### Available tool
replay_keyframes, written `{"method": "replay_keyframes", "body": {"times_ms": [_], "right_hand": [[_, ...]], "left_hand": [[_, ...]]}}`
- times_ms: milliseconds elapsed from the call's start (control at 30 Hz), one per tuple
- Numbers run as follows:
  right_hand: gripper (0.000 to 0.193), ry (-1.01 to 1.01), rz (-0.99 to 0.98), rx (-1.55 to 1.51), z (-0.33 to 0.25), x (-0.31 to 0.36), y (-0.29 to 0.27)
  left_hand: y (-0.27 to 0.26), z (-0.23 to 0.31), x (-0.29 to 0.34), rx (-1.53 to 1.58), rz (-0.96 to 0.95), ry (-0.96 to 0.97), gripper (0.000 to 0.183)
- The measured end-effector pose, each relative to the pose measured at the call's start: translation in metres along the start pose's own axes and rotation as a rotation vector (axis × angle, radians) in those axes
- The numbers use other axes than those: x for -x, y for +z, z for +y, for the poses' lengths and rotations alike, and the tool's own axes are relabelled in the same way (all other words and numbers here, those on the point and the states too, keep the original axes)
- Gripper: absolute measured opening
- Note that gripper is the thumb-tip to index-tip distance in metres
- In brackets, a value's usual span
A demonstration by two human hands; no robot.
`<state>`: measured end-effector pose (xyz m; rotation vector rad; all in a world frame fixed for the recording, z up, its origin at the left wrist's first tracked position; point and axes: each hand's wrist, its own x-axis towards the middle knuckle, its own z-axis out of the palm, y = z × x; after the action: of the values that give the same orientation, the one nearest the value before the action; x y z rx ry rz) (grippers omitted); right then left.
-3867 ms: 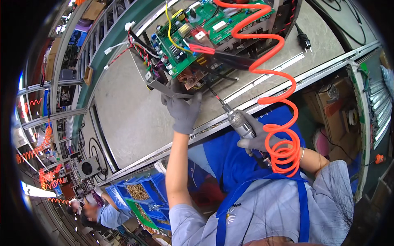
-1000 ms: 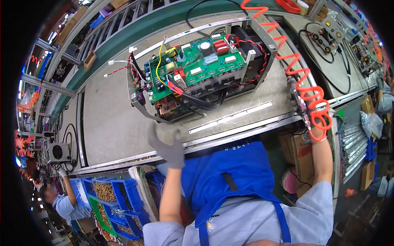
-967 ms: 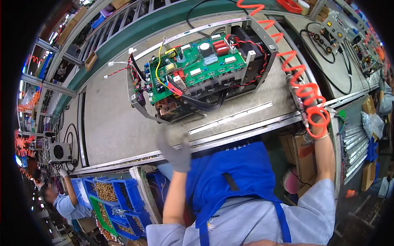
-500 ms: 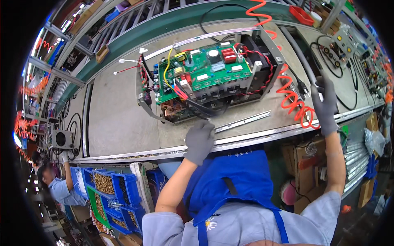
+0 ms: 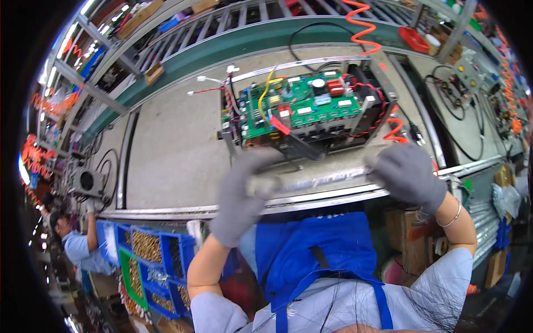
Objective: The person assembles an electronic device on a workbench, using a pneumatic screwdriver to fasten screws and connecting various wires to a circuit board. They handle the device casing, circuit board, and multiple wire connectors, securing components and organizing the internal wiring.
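Observation:
In front of me stands an opened metal chassis (image 5: pixel 393 100) with a green circuit board (image 5: pixel 302 111) on top. A thin silvery metal strip (image 5: pixel 325 180) lies crosswise between my hands, near the bench's front edge, blurred. My gloved right hand (image 5: pixel 410 176) is closed with its fingers curled at the strip's right end. My gloved left hand (image 5: pixel 240 194), smeared by motion, is at the strip's left end, thumb and fingers spread apart. Black cables (image 5: pixel 305 147) with a red sleeve hang from the board's near side, just beyond the strip.
An orange coiled hose (image 5: pixel 394 130) runs beside the chassis. Blue bins (image 5: pixel 176 255) of small brass-coloured parts stand below the bench at left. A co-worker (image 5: pixel 80 247) is further left. A roller conveyor (image 5: pixel 222 22) runs behind the bench (image 5: pixel 166 161).
My right hand has come from the bench's far right to the strip's right end. My left hand has moved left and spread its fingers. The view has shifted a little.

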<state>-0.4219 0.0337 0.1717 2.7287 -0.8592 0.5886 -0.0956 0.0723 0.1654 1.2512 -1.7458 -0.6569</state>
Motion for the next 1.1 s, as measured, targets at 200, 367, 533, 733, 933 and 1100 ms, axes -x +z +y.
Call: {"method": "replay_keyframes", "body": {"times_ms": [200, 367, 533, 733, 933, 1100], "right_hand": [[0.03, 0.891, 0.485, -0.766, 0.052, 0.042, -0.051], [0.044, 1.0, 0.519, -1.06, 0.033, 0.021, -0.048], [0.038, 0.978, 0.378, -1.002, 0.014, 0.002, -0.046], [0.031, 0.589, 0.22, -0.458, 0.023, 0.002, -0.028], [0.029, 0.309, 0.02, -0.246, 0.025, -0.046, -0.011], [0.027, 0.24, -0.006, -0.248, 0.035, -0.073, 0.003]], "left_hand": [[0.016, 0.008, -0.06, -0.327, 0.134, 0.574, 0.037], [0.113, 0.044, -0.162, -0.434, -0.289, 0.483, 0.051], [0.113, 0.039, -0.184, -0.471, -0.442, 0.348, 0.035], [0.093, -0.007, -0.098, -0.835, -0.327, 0.803, 0.03], [0.079, -0.063, -0.074, -0.943, -0.434, 0.853, 0.017], [0.069, -0.103, -0.08, -0.905, -0.408, 1.092, 0.015]]}}
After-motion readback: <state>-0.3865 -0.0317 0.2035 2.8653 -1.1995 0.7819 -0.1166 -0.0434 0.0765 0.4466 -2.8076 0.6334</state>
